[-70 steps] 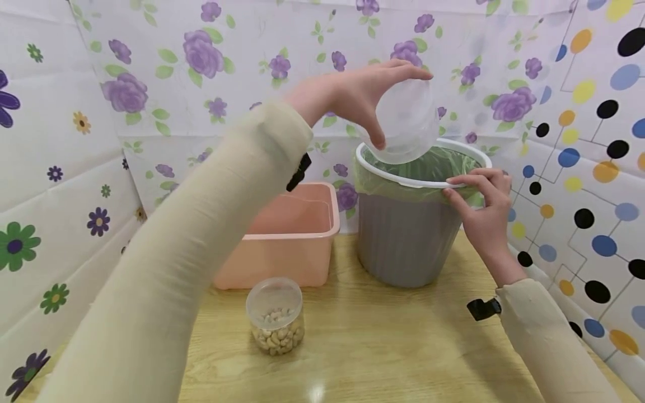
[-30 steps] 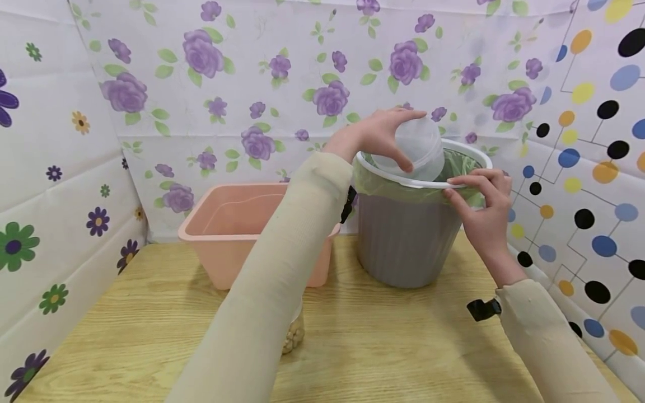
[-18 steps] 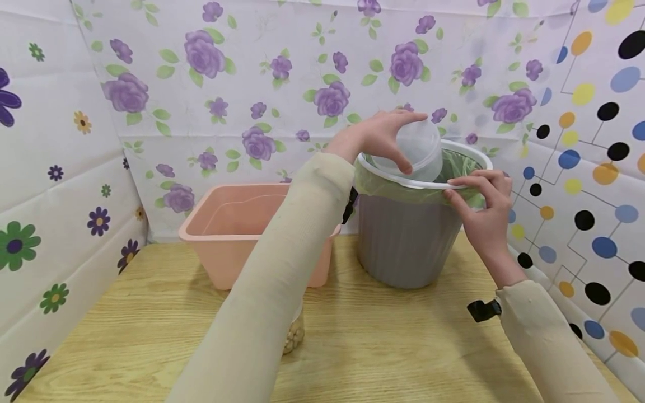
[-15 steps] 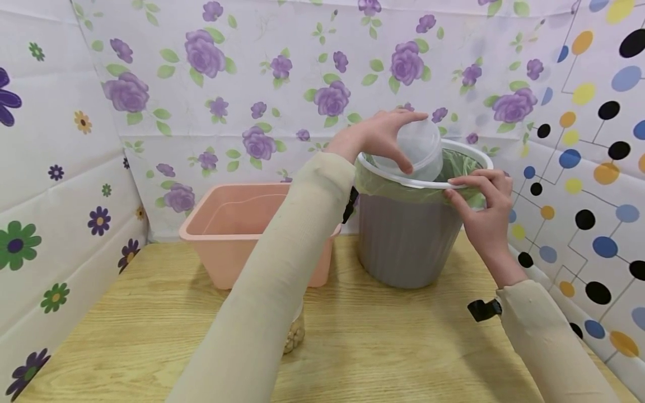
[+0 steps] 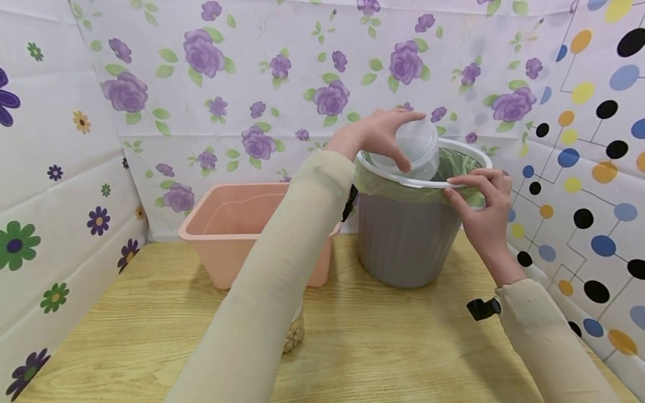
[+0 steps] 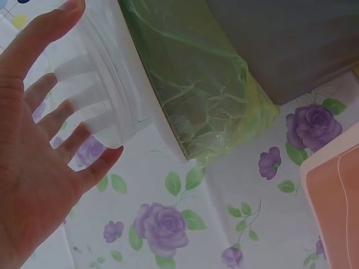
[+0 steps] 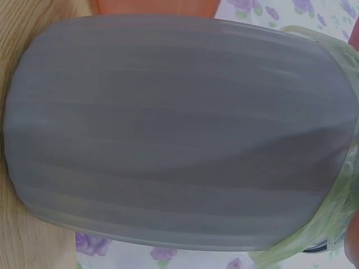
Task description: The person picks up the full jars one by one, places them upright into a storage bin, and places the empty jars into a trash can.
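Observation:
My left hand point(image 5: 383, 135) grips a clear round plastic tub point(image 5: 422, 146), tilted on its side at the mouth of a grey trash can point(image 5: 408, 240). Thumb and fingers spread round the tub's wall; in the left wrist view the fingers show through the clear plastic point(image 6: 109, 84). No contents show in the tub. A white rim ring point(image 5: 418, 183) holds a green bag liner point(image 5: 388, 187) over the can's top. On the near right of that ring, my right hand point(image 5: 489, 210) pinches the rim between thumb and fingers. Only a sliver of that hand shows in the right wrist view.
A pink plastic bin point(image 5: 216, 249) stands left of the trash can, partly behind my left sleeve. A clear jar of cashews point(image 5: 294, 334) sits nearer on the wooden table point(image 5: 383, 347), mostly hidden by that sleeve. Patterned sheets point(image 5: 282, 101) enclose the back and sides.
Since the oldest frame, my left hand has lowered the tub rightward to the can's rim; over the last second it shifts only slightly. My right hand stays on the rim.

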Tool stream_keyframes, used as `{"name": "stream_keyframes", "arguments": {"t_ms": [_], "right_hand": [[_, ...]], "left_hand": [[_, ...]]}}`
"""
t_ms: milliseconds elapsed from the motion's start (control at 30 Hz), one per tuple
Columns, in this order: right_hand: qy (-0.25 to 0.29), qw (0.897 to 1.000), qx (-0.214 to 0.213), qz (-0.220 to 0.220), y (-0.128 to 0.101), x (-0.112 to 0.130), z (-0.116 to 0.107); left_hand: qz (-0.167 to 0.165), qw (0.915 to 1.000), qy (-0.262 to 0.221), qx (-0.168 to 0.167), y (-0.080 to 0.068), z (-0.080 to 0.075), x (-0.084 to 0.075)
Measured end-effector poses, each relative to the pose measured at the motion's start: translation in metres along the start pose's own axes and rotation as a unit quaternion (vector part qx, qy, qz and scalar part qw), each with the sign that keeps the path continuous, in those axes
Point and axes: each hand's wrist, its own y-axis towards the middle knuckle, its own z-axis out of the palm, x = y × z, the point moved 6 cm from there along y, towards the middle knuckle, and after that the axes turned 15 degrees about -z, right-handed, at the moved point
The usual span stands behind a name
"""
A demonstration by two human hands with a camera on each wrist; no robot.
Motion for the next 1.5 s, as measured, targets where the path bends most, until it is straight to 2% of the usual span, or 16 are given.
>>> {"name": "stream_keyframes", "arguments": {"t_ms": [367,600,800,1500], "right_hand": [[0.0,1.0,0.001,0.002,0.0,0.0,0.0],[0.0,1.0,0.001,-0.001,0.001,0.001,0.001],[-0.004,1.0,0.006,-0.001,0.0,0.002,0.002],[-0.003,1.0,0.001,-0.001,0.0,0.0,0.002]], "left_hand": [[-0.001,0.9998,0.015,0.014,-0.002,0.003,0.001],[0.019,0.9994,0.009,0.028,-0.005,0.002,0.001],[0.022,0.9992,0.003,0.033,-0.007,-0.001,0.003],[0.025,0.9996,-0.009,0.009,-0.017,-0.016,0.013]]}}
